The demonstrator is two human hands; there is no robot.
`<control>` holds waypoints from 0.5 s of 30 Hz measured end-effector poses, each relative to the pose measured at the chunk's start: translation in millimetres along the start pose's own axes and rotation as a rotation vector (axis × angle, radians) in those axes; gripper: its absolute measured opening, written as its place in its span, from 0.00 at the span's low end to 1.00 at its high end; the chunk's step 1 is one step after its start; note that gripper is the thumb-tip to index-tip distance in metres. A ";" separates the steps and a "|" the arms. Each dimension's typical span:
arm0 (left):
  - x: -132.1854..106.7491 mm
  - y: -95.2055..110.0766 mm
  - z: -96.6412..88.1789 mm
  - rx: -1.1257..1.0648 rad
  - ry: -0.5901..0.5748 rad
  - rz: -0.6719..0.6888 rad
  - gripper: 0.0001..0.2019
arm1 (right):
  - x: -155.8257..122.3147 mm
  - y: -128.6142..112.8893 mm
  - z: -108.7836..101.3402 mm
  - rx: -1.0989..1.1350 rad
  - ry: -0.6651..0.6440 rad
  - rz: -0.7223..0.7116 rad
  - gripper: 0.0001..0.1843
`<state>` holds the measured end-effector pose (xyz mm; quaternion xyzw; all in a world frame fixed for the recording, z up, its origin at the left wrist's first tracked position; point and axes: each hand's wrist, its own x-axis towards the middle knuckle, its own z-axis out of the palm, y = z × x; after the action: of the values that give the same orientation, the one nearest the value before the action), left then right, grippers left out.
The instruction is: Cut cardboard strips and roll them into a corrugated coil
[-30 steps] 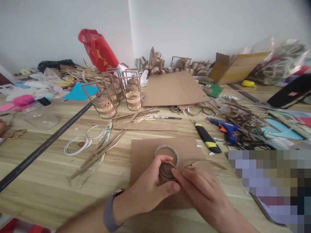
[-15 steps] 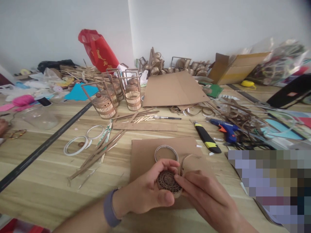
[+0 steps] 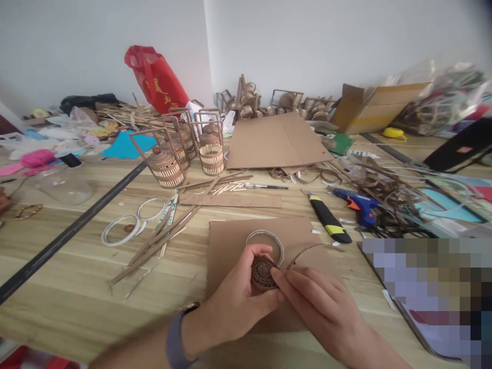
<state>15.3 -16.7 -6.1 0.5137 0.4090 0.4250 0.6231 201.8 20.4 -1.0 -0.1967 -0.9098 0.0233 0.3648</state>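
Observation:
My left hand [image 3: 238,302] curls around a round coil of brown corrugated cardboard strip [image 3: 263,272], with its spiral face turned up. At the coil's right edge, my right hand [image 3: 321,302] pinches the strip, and its fingertips touch the coil. The loose tail of the cardboard strip [image 3: 307,249] curves away to the upper right. Both hands are above a flat cardboard sheet [image 3: 226,246]. A round ring [image 3: 265,232] lies on that sheet just beyond the coil, partly hidden by my left fingers.
A yellow-and-black utility knife [image 3: 328,218] and a blue glue gun [image 3: 360,206] lie to the right. Two white tape rings [image 3: 115,241] and cardboard strips [image 3: 161,236] are at left. Small lidded baskets [image 3: 166,169] stand behind. Another person's hand [image 3: 4,200] shows at the far left.
The coil has tilted and risen slightly in my left hand, whose thumb now lies nearer my right fingers. The loose strip tail has swung outward to the right and lies lower.

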 end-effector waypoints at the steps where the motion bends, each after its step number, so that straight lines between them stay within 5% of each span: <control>1: -0.2 1.4 -0.2 -0.011 -0.005 -0.008 0.29 | -0.4 -0.2 -0.2 0.017 0.001 0.006 0.16; 9: -3.7 5.8 -3.7 -0.327 -0.169 -0.041 0.31 | -17.4 2.6 3.9 0.140 0.022 0.128 0.14; 15: 4.7 -0.6 -9.1 -0.269 -0.150 -0.020 0.33 | -20.9 9.8 6.9 0.095 0.011 0.136 0.14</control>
<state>8.3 -9.6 -8.3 0.4520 0.3058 0.4299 0.7193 214.3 22.3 -21.6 -0.2406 -0.8901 0.0901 0.3765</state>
